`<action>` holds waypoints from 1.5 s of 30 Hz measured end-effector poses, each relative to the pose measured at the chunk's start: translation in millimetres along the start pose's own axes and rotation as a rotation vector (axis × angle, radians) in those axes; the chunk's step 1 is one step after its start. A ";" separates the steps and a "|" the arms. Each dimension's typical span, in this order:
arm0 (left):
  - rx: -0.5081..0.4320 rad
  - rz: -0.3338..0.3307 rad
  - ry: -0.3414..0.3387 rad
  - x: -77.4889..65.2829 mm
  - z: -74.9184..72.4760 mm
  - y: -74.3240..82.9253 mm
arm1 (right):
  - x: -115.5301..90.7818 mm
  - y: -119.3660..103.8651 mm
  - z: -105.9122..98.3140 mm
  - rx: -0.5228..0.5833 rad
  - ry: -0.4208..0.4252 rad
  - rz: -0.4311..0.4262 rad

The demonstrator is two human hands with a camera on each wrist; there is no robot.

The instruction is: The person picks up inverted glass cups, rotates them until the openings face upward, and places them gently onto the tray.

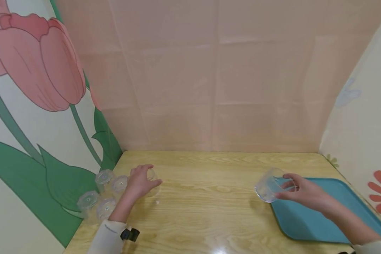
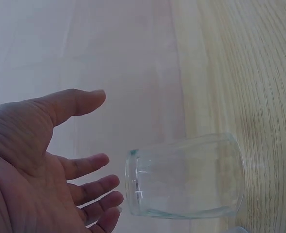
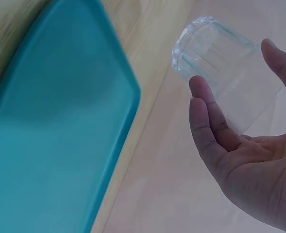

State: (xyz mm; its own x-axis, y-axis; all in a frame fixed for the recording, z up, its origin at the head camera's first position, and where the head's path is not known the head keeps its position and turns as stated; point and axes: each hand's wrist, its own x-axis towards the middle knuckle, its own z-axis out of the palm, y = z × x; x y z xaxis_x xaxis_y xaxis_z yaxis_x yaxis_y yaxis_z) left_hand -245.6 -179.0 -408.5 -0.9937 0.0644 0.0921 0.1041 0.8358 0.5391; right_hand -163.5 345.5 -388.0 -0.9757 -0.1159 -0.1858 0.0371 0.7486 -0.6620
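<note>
On the left part of the table, my left hand (image 1: 140,181) is over a clear glass (image 2: 186,179). The glass stands on the wood, and the hand's relaxed, spread fingers are just short of its near end in the left wrist view. My right hand (image 1: 308,194) grips another clear glass (image 3: 230,68) between thumb and fingers. That glass is tilted, raised above the table beside the blue tray (image 1: 320,225), with its faceted base pointing away from the palm.
Several more clear glasses (image 1: 89,201) stand upside down at the table's left edge, left of my left hand. The wooden table (image 1: 206,204) meets a pink covered wall (image 1: 177,88) at the back. Printed walls flank both sides.
</note>
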 end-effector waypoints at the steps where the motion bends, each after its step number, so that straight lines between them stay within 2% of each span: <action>1: 0.010 0.000 0.000 1.0 0.3 -1.0 | -0.4 2.2 -1.6 -0.007 -0.002 0.007; 6: 0.051 -0.014 0.014 5.6 2.2 -4.5 | -3.8 14.1 -7.9 -0.055 0.009 -0.004; 14: 0.101 -0.051 0.022 10.2 4.3 -3.2 | -9.3 35.0 -19.4 -0.192 0.055 -0.030; 21: 0.117 -0.038 -0.008 13.3 6.4 -8.6 | -12.7 53.3 -28.5 -0.263 0.072 0.026; 34: 0.131 -0.080 -0.094 15.9 9.8 -17.0 | -12.6 87.0 -44.6 -0.299 0.080 0.070; 40: 0.146 -0.111 -0.118 14.7 9.1 -17.5 | -10.6 109.5 -52.6 -0.310 0.102 0.123; 45: 0.158 -0.116 -0.126 14.8 7.7 -16.6 | -7.9 123.5 -62.6 -0.268 0.065 0.172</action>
State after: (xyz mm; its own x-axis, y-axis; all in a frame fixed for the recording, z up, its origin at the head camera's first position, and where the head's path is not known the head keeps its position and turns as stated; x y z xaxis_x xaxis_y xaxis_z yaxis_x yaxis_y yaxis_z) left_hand -262.3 -187.7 -422.6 -0.9970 0.0227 -0.0734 -0.0087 0.9158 0.4016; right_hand -164.7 479.7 -422.9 -0.9722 0.0627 -0.2254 0.1528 0.8998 -0.4086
